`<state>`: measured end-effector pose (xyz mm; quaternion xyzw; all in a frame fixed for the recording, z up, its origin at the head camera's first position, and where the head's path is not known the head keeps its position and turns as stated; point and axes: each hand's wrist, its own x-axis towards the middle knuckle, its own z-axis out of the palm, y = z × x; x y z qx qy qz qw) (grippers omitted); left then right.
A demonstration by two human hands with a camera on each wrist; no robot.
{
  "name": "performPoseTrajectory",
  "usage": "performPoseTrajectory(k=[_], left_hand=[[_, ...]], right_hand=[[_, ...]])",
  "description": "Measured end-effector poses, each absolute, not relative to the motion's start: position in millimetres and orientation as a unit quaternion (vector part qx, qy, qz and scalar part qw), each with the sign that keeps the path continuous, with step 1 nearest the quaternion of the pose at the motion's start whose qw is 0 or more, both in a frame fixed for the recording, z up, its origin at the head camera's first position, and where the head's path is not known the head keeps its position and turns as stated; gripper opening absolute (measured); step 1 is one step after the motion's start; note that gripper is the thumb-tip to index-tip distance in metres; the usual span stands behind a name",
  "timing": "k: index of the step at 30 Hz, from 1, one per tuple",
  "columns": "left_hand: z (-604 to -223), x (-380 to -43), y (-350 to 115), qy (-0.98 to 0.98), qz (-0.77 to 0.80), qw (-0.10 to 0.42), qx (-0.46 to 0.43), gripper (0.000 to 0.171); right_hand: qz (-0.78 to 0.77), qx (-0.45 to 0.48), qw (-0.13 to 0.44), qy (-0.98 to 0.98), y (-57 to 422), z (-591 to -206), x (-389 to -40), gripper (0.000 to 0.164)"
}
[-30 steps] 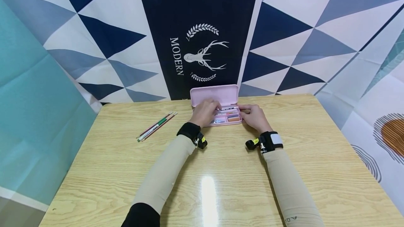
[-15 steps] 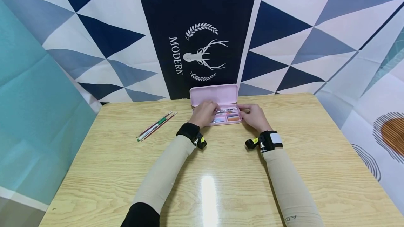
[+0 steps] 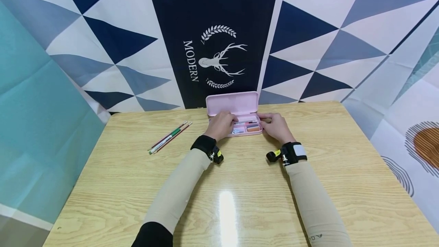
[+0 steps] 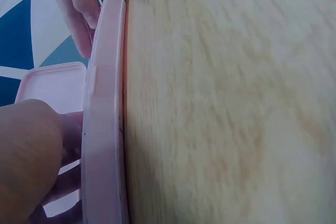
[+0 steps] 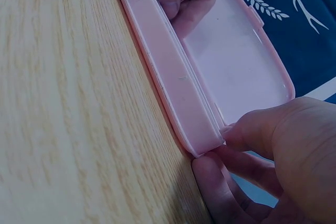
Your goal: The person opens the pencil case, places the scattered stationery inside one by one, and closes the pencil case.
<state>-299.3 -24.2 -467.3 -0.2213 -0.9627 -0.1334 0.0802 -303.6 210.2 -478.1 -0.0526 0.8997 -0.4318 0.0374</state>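
Note:
A pink pencil case [image 3: 232, 104] stands at the table's back edge with its lid raised. My left hand [image 3: 220, 125] reaches over its left part, fingers bent down inside. In the left wrist view the case's front wall [image 4: 102, 145] hides those fingertips, so what they hold cannot be seen. Slim pencils [image 3: 245, 122] lie lengthwise in the upper compartment, beside the left fingers. A brown-orange block [image 3: 253, 129] sits in the lower right compartment. My right hand [image 3: 277, 128] grips the case's right end; in the right wrist view, the thumb [image 5: 247, 132] is at the rim and fingers are below.
Several pencils [image 3: 169, 138], one with a green part, lie slanted on the wooden table [image 3: 219, 178] left of the case. A patterned cloth [image 3: 219, 60] hangs directly behind the case. Bright glare marks the table's front middle.
A dark-patterned pencil that stretched across the case from the left fingers toward the right hand has dropped lower into the upper compartment. The left hand has shifted slightly; the right keeps its grip.

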Motion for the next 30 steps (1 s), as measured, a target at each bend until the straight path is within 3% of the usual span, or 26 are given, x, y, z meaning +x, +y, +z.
performPoseTrajectory(k=[30], left_hand=[[-467.6, -298.0, -31.8, -0.96, -0.161, 0.091, -0.21, 0.024]], right_hand=[[-0.428, -0.054, 0.035, 0.902, 210.1, -479.1, -303.0, 0.036]])
